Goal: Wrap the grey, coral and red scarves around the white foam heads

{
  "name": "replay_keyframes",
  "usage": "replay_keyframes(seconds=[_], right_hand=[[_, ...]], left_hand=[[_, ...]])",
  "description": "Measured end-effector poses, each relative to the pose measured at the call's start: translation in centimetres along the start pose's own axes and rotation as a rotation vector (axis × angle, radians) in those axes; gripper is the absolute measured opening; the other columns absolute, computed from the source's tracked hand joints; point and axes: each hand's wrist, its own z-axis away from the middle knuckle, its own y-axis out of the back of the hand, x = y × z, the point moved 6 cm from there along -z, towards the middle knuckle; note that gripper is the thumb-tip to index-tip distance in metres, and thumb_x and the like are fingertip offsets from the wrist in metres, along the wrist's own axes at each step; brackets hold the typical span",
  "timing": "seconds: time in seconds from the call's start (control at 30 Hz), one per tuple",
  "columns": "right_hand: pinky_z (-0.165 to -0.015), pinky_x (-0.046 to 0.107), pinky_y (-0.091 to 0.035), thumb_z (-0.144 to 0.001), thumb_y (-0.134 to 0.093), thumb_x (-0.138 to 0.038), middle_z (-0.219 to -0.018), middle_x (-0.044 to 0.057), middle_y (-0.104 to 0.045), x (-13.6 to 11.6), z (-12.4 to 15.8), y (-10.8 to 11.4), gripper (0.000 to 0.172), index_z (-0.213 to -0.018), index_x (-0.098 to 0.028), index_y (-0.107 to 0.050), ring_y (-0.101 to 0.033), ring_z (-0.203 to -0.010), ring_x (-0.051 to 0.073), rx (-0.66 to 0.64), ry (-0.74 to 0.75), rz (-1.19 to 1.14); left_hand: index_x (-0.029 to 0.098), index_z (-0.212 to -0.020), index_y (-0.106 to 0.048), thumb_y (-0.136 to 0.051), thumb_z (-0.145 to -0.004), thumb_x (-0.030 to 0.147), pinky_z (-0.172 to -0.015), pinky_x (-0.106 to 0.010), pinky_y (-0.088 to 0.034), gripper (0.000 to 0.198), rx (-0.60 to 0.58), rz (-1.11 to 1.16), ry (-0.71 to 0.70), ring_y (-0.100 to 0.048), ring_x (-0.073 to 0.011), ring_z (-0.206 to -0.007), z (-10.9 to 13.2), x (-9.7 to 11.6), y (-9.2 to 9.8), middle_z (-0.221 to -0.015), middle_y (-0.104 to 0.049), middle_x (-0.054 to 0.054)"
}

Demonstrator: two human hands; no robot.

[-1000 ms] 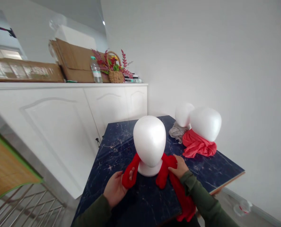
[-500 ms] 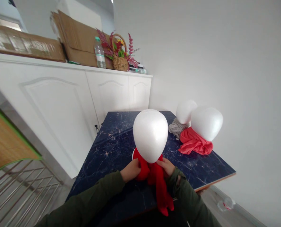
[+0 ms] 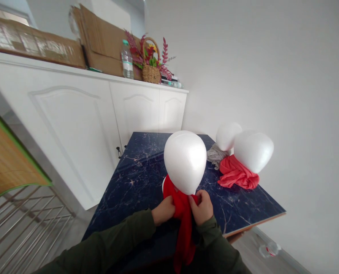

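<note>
Head: left hand [image 3: 163, 210], right hand [image 3: 201, 207] grip scarf [image 3: 184, 227]; bottle [image 3: 127, 59] label illegible.

Foam head [image 3: 185, 160] neck: wrapped in the red scarf [image 3: 183, 224]; only a sliver of white base shows.
Fingertips: left hand [image 3: 163, 210] and right hand [image 3: 202, 207] grip the scarf, tips tucked in its folds.
Scarf end: hangs past the tabletop's [image 3: 141, 175] near edge; tip hard to see.
Far foam head [image 3: 228, 135]: partly behind the right foam head [image 3: 253, 150].
Bottle [image 3: 127, 59] label: too small to read.
</note>
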Motion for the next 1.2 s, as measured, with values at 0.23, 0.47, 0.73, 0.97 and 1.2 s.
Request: replay_keyframes(seconds=[0.23,0.47,0.73,0.97,1.2], right_hand=[[-0.061,0.028,-0.035,-0.069,-0.060,-0.034,-0.072,0.002,-0.047,-4.3,1.6,-1.9,0.021,-0.071,-0.017,-0.048,-0.046,-0.067,0.017,-0.185,0.185,0.084],[-0.054,0.025,-0.032,-0.068,-0.047,-0.022,-0.060,0.000,-0.044,-0.3,-0.8,-0.3,0.008,-0.061,-0.017,-0.048,-0.043,-0.057,0.014,-0.106,0.184,0.177],[-0.071,0.031,-0.039,-0.061,-0.048,-0.022,-0.079,0.007,-0.054,3.8,-4.5,-0.6,0.020,-0.078,-0.013,-0.055,-0.050,-0.078,0.021,-0.042,0.204,0.224],[-0.096,0.048,-0.016,-0.079,-0.045,-0.026,-0.124,0.017,-0.037,5.3,-3.5,-6.0,0.038,-0.113,-0.009,-0.050,-0.025,-0.118,0.031,-0.344,-0.131,0.372],[-0.091,0.036,-0.033,-0.078,-0.041,-0.030,-0.106,0.012,-0.053,6.7,-3.6,-4.7,0.036,-0.108,-0.011,-0.047,-0.046,-0.103,0.023,-0.130,-0.333,-0.254]], left_hand=[[0.012,-0.076,-0.061,-0.051,-0.062,0.004,-0.072,-0.030,-0.043,0.020,0.038,-0.234,-0.204,-0.055,-0.0176,-0.073,0.0,1.9,0.5,-0.076,-0.063,-0.004],[0.011,-0.086,-0.055,-0.050,-0.057,0.008,-0.062,-0.027,-0.048,0.029,0.171,0.282,0.049,-0.059,-0.0156,-0.064,-0.3,2.1,4.7,-0.070,-0.062,-0.003],[0.011,-0.071,-0.050,-0.044,-0.063,0.006,-0.025,-0.012,-0.026,0.011,0.470,0.452,0.154,-0.037,-0.0038,-0.029,-0.9,2.3,13.6,-0.046,-0.048,0.003],[0.014,-0.084,-0.051,-0.048,-0.062,0.003,-0.044,-0.017,-0.046,0.025,0.614,0.313,0.130,-0.056,-0.0094,-0.049,-1.2,0.1,13.3,-0.062,-0.059,0.002],[0.015,-0.090,-0.054,-0.052,-0.066,0.008,-0.051,-0.019,-0.047,0.024,0.568,0.233,0.160,-0.059,-0.0104,-0.057,-1.0,-0.7,9.9,-0.076,-0.064,-0.002]])
